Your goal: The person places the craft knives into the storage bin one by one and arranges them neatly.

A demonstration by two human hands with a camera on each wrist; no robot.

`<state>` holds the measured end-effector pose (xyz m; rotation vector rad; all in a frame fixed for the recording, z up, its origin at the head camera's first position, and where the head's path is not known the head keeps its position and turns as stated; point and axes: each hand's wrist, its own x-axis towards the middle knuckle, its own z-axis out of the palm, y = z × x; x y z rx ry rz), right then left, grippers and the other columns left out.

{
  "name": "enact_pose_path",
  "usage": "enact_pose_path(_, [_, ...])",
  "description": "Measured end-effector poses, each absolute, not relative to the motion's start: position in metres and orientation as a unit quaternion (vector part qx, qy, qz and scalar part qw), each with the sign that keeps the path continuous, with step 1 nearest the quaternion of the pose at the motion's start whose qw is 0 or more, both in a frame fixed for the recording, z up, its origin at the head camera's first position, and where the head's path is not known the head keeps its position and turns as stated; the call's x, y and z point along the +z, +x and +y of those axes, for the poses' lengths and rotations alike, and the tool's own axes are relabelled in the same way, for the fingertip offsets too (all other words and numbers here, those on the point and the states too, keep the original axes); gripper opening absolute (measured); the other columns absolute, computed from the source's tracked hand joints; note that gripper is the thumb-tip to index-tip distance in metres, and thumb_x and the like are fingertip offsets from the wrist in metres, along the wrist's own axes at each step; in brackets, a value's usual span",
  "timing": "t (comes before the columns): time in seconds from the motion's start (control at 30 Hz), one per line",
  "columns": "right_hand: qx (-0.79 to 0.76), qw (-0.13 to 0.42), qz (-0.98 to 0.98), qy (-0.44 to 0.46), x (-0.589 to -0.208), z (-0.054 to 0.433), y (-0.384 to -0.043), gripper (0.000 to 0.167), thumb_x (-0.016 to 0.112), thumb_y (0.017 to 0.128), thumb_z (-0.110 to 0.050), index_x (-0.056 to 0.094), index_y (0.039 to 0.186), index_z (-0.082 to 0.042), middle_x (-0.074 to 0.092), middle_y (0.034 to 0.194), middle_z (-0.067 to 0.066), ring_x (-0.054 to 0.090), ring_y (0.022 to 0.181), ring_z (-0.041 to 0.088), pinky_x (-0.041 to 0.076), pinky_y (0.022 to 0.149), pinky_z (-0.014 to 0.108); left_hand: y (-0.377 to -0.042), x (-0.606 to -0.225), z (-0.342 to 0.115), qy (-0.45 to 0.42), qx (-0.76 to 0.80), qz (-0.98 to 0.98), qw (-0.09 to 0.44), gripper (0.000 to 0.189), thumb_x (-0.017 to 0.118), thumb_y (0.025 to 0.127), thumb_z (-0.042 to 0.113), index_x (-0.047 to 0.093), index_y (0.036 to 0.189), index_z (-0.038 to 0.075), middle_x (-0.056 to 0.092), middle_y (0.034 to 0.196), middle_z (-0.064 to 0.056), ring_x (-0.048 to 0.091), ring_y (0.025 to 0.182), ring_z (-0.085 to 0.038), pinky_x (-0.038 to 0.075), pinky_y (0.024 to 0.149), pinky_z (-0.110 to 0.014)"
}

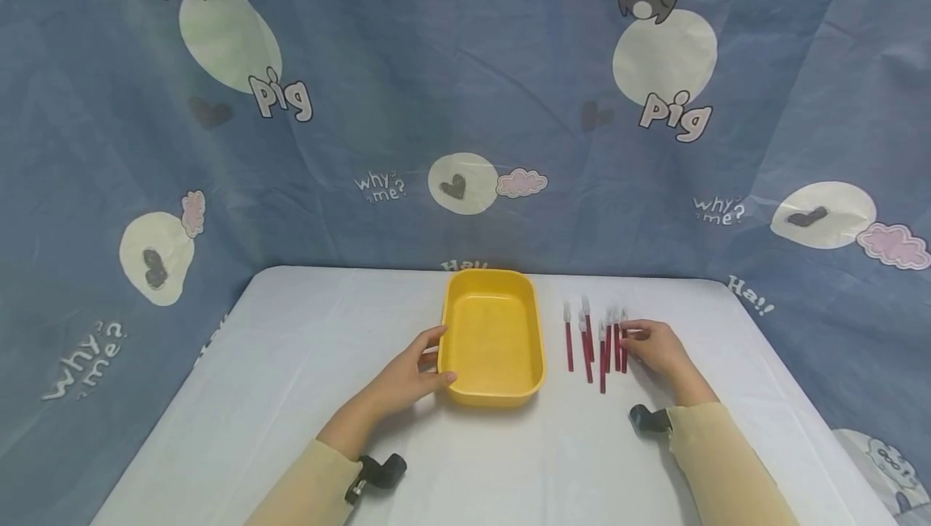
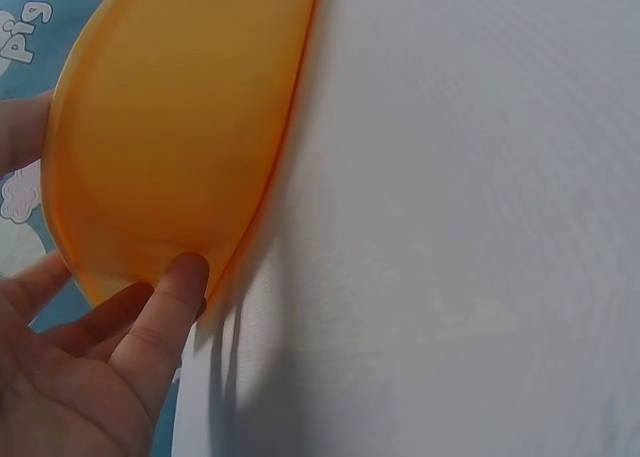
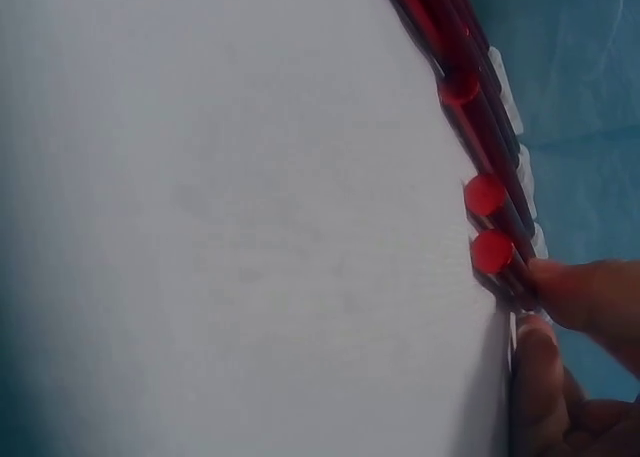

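The yellow tray (image 1: 493, 338) sits near the middle of the white table (image 1: 291, 364), nothing visible inside it; the left hand (image 1: 410, 372) grasps its near left corner, thumb on the rim; just right of the tray lies a row of red pens (image 1: 595, 344) with clear caps pointing away; the right hand (image 1: 657, 346) pinches the rightmost pen with its fingertips; behind the table hangs a blue cartoon cloth (image 1: 465, 106), close against the far edge; bare tabletop stretches left of the tray and toward the near edge.
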<state>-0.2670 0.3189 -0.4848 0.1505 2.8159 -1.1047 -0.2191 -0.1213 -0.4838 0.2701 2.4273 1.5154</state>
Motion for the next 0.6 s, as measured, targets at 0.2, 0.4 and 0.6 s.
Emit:
enact_pose_path(0.2, [-0.36,0.063,0.929,0.063,-0.4801,0.3176,-0.2682,0.044,0.068,0.094,-0.015,0.06,0.133,0.005,0.065,0.119,0.029,0.066,0.101,0.037,0.056,0.084,0.047,-0.2185,-0.4843,-0.121,0.091,0.525,0.836,0.135,0.085,0.08,0.085,0.038,0.032,0.155,0.03,0.038,0.157,-0.004,0.048,0.137,-0.03,0.046,0.107,-0.049])
enact_pose_path(0.4, [-0.369,0.057,0.925,0.07,-0.4825,0.3199,-0.27,0.044,0.068,0.094,-0.014,0.06,0.132,0.005,0.07,0.109,0.025,0.068,0.086,0.024,0.055,0.074,0.037,-0.2184,-0.4842,-0.1223,0.098,0.529,0.832,0.134,0.085,0.079,0.086,0.037,0.031,0.156,0.029,0.038,0.157,-0.007,0.048,0.137,-0.03,0.044,0.108,-0.052])
enact_pose_path(0.6, [-0.402,0.056,0.911,0.076,-0.4888,0.3253,-0.271,0.047,0.065,0.095,-0.018,0.058,0.137,0.003,0.068,0.116,0.025,0.071,0.092,0.026,0.058,0.079,0.038,-0.219,-0.4858,-0.1241,0.111,0.537,0.825,0.134,0.087,0.079,0.087,0.034,0.03,0.158,0.025,0.036,0.159,-0.008,0.048,0.137,-0.031,0.042,0.109,-0.054])
